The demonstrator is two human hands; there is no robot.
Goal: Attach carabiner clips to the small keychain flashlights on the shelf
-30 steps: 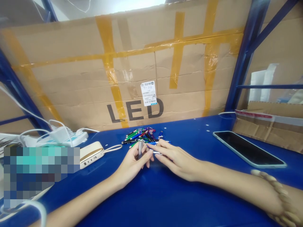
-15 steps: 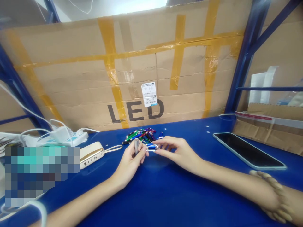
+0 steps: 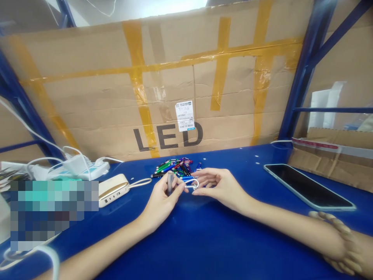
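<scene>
Gripping a slim grey metal cylinder (image 3: 170, 182) upright between thumb and fingers, the person's left hand (image 3: 161, 200) is closing around it just above the blue worktop (image 3: 221, 249). The right hand (image 3: 223, 187) is reaching in from the other side with its fingers loosely extended, and its fingertips (image 3: 201, 182) are lying at a silver carabiner clip (image 3: 192, 186) attached to a blue barrel. I cannot tell whether they are pinching the clip or only touching it. Cylinder and clip are sitting close together, just apart, between the two hands.

Just beyond them, a heap of slim metal pens (image 3: 175, 167) in green, red, black, purple and blue is lying on the worktop. Judging from how things lie, only these pieces are in hand, while most of the heap is staying loose and piled, with no sorted or finished group showing.

A cream-and-gold power bank (image 3: 112, 190) is lying to the left, beside a white power strip (image 3: 87, 171) carrying chargers. A phone (image 3: 303, 186) is lying face-up to the right, and a cardboard carton (image 3: 167, 89) printed "LED" is standing along the worktop's far edge.
</scene>
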